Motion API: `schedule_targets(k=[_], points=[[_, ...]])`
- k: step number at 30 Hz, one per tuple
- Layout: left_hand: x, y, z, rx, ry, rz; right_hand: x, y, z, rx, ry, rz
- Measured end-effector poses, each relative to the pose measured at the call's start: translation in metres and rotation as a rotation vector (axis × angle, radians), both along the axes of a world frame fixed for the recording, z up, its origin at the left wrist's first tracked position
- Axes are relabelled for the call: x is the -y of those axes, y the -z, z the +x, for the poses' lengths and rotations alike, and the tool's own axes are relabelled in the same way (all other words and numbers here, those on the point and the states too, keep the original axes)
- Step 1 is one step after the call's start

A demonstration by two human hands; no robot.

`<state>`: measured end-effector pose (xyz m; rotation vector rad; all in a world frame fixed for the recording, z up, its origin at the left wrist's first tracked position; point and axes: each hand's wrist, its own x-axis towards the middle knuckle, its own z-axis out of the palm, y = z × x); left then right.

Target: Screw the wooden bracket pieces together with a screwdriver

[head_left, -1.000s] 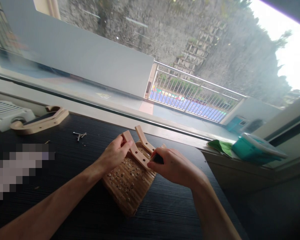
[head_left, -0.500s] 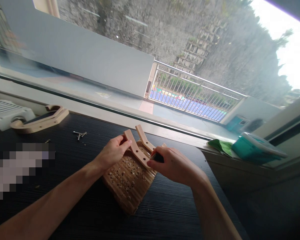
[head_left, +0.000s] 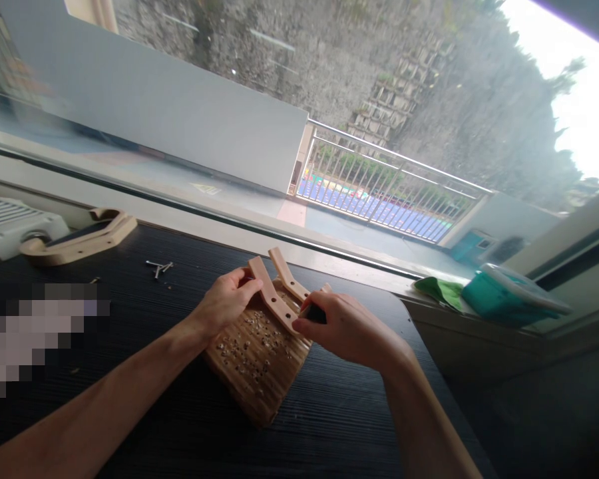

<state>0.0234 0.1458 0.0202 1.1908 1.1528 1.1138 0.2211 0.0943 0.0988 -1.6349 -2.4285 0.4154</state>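
Observation:
My left hand [head_left: 232, 296] pinches the near upper arm of a pale, bent wooden piece [head_left: 273, 299] with dark round holes along its two sides. The piece rests on a block of corrugated cardboard [head_left: 254, 372] whose top is pitted with many small punctures. At the piece's right end, my right hand [head_left: 342, 322] is closed around a short dark object [head_left: 315, 314], perhaps a tool handle. Most of that object is hidden by my fingers, so its kind cannot be made out. My right fingertips are against the wood.
Several screws or nails [head_left: 158, 268] lie on the black table [head_left: 349, 412]. Another bent wooden piece [head_left: 80, 245] sits at the back left beside a white ribbed device [head_left: 17, 223]. A teal lidded box [head_left: 512, 296] and green cloth [head_left: 439, 291] rest by the window at right.
Almost nothing differs. Both hands keep the same grip, and the wooden piece and the cardboard block show only a very slight shift.

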Motion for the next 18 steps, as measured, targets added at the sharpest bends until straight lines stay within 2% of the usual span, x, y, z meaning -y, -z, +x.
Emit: schedule_targets(k=[9,18], points=[[0.0038,-0.0028,0.0015,0.080,-0.045,0.065,-0.0006,-0.0018,0.0013,0.015,-0.003,-0.012],[-0.0009,0.0013,0.0022,0.000,-0.078,0.082,-0.0013,0.0003,0.0012,0.020,-0.002,-0.005]])
